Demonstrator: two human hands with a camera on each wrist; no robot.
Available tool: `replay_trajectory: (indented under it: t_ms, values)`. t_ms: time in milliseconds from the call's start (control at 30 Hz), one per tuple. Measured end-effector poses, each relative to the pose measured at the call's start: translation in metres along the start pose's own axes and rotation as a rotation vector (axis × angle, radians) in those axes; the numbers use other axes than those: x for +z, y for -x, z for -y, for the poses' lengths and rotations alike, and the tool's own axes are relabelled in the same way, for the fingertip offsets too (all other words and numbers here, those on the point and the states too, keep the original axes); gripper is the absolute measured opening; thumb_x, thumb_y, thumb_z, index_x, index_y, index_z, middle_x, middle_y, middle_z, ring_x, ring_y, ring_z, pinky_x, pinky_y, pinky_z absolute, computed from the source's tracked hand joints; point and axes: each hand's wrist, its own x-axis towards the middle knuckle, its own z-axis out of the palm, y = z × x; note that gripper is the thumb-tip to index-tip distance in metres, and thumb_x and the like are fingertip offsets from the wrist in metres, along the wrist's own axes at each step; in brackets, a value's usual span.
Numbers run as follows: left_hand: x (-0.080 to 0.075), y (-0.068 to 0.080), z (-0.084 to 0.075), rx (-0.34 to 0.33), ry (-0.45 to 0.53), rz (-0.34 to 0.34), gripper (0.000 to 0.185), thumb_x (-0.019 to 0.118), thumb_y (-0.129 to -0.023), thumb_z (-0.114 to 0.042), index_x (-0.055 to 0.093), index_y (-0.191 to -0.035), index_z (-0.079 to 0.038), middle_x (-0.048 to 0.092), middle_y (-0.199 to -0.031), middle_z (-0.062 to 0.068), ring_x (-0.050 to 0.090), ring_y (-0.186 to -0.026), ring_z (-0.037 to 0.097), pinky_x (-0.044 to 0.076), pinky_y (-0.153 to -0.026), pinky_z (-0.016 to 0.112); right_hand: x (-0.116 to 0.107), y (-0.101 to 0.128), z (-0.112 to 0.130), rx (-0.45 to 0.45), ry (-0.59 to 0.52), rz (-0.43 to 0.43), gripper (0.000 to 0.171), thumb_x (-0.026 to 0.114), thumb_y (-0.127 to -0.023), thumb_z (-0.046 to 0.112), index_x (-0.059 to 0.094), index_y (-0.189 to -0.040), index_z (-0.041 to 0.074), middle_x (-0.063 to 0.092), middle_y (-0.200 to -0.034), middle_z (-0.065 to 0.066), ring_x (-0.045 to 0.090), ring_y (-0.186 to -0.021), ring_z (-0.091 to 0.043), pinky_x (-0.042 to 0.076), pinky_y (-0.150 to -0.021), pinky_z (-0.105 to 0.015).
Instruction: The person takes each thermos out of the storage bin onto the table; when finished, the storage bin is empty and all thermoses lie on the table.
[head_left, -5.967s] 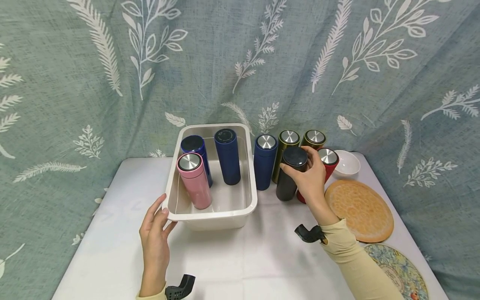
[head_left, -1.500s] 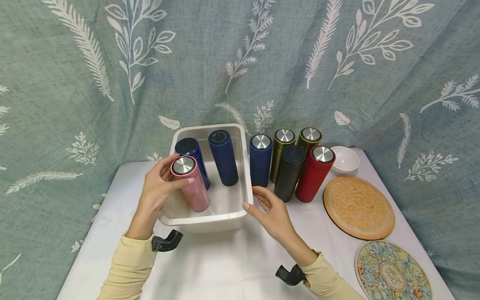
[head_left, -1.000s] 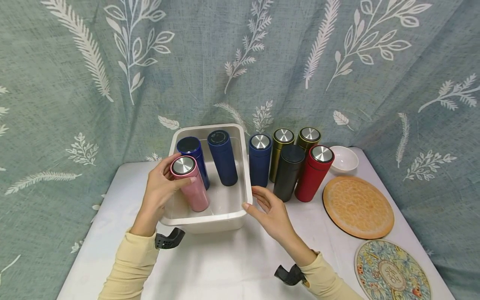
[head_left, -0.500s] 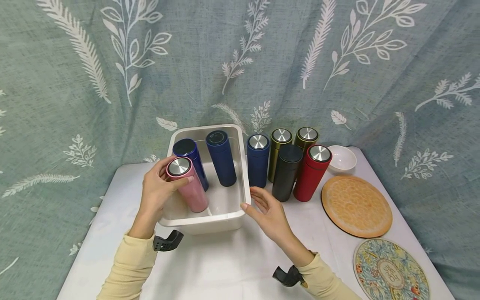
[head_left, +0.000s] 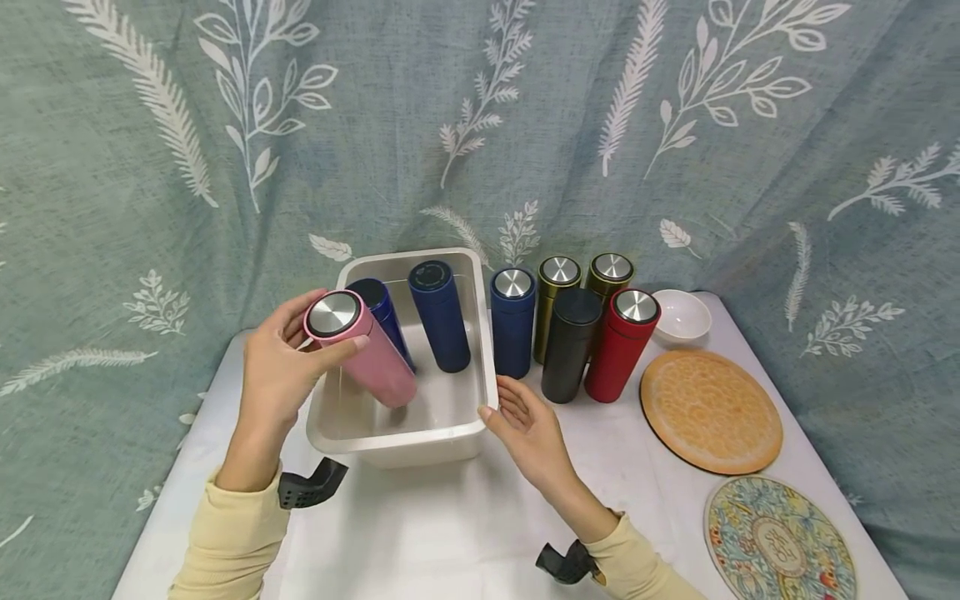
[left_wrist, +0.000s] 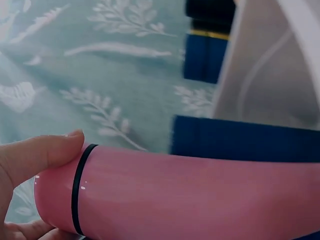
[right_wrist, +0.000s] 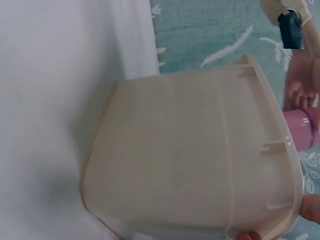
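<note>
You see a matt pink flask with brushed-metal lid, a glossy plastic tub, and a cloth-covered worktop.

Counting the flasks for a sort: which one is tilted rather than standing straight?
The pink flask, gripped near its silver lid by the left hand and leaning over the white tub; all others stand upright.

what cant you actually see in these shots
- Pink flask base: head view, behind the tub front wall.
- Rear blue flask body: head view, behind the pink flask.
- Left hand: left wrist view, cut off by the frame edge.
- Tub inside: right wrist view shows only its outer wall.
</note>
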Motion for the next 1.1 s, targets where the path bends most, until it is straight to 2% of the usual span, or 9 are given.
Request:
replay_trajectory:
  t_ms: [100, 233, 333, 500, 667, 800, 967, 1100]
  values:
    - [-0.002, 0.004, -0.014, 0.025, 0.084, -0.018, 0.075, 0.090, -0.072, -0.006, 0.058, -0.140, -0.014, 0.068, -0.114, -0.014, 0.066, -0.101, -0.002, 0.050, -0.081, 0.008, 0.002, 0.002, 0.000, 0.017, -0.014, -0.009, 0.053, 0.072, -0.093, 0.019, 0.054, -0.142, 0.008, 0.059, -0.142, -0.014, 0.058, -0.133, -0.027, 0.047, -0.109, -0.031]
    - [-0.005, 0.011, -0.035, 0.057, 0.191, -0.043, 0.073, 0.090, -0.069, 0.000, 0.062, -0.135, -0.014, 0.071, -0.110, -0.011, 0.068, -0.097, 0.004, 0.051, -0.077, 0.010, 0.004, 0.005, -0.001, 0.028, -0.023, -0.014, 0.053, 0.072, -0.094, 0.021, 0.054, -0.142, 0.008, 0.059, -0.142, -0.015, 0.058, -0.133, -0.027, 0.047, -0.108, -0.030]
    - [-0.003, 0.017, -0.050, 0.099, 0.226, -0.061, 0.072, 0.090, -0.067, 0.003, 0.065, -0.132, -0.015, 0.073, -0.109, -0.008, 0.069, -0.095, 0.007, 0.052, -0.075, 0.012, 0.005, 0.007, -0.003, 0.027, -0.024, -0.012, 0.053, 0.071, -0.095, 0.022, 0.053, -0.142, 0.006, 0.058, -0.142, -0.017, 0.057, -0.134, -0.029, 0.048, -0.108, -0.030]
    - [0.006, 0.025, -0.074, 0.161, 0.211, -0.071, 0.070, 0.091, -0.066, 0.000, 0.067, -0.130, -0.018, 0.074, -0.113, -0.005, 0.069, -0.097, 0.010, 0.052, -0.076, 0.014, 0.006, 0.011, -0.006, 0.047, -0.039, -0.012, 0.049, 0.070, -0.095, 0.024, 0.057, -0.139, 0.004, 0.059, -0.142, -0.018, 0.056, -0.135, -0.028, 0.049, -0.107, -0.029]
    - [0.023, 0.026, -0.090, 0.232, 0.124, -0.022, 0.066, 0.091, -0.070, -0.009, 0.066, -0.130, -0.020, 0.074, -0.115, -0.005, 0.070, -0.098, 0.010, 0.054, -0.079, 0.015, 0.007, 0.015, -0.009, 0.064, -0.042, -0.019, 0.047, 0.069, -0.096, 0.026, 0.059, -0.137, 0.006, 0.059, -0.142, -0.018, 0.055, -0.136, -0.026, 0.048, -0.108, -0.029]
    - [0.033, 0.026, -0.098, 0.275, 0.112, 0.018, 0.064, 0.091, -0.071, -0.011, 0.067, -0.129, -0.020, 0.074, -0.116, -0.003, 0.071, -0.097, 0.011, 0.056, -0.080, 0.016, 0.007, 0.015, -0.011, 0.071, -0.036, -0.010, 0.046, 0.069, -0.096, 0.027, 0.060, -0.136, 0.009, 0.059, -0.142, -0.014, 0.055, -0.136, -0.025, 0.047, -0.109, -0.030]
    - [0.045, 0.026, -0.105, 0.289, 0.122, 0.081, 0.064, 0.091, -0.071, -0.013, 0.066, -0.130, -0.021, 0.073, -0.118, -0.001, 0.071, -0.099, 0.011, 0.056, -0.082, 0.017, 0.006, 0.015, -0.012, 0.056, -0.036, 0.002, 0.047, 0.068, -0.096, 0.024, 0.058, -0.138, 0.004, 0.059, -0.142, -0.014, 0.055, -0.136, -0.025, 0.046, -0.110, -0.029]
    - [0.056, 0.024, -0.110, 0.303, 0.106, 0.129, 0.065, 0.091, -0.072, -0.018, 0.065, -0.131, -0.022, 0.072, -0.121, 0.001, 0.071, -0.101, 0.010, 0.056, -0.085, 0.018, 0.006, 0.014, -0.014, 0.026, -0.036, 0.000, 0.046, 0.068, -0.097, 0.022, 0.057, -0.137, 0.001, 0.061, -0.139, -0.016, 0.057, -0.135, -0.029, 0.045, -0.112, -0.034]
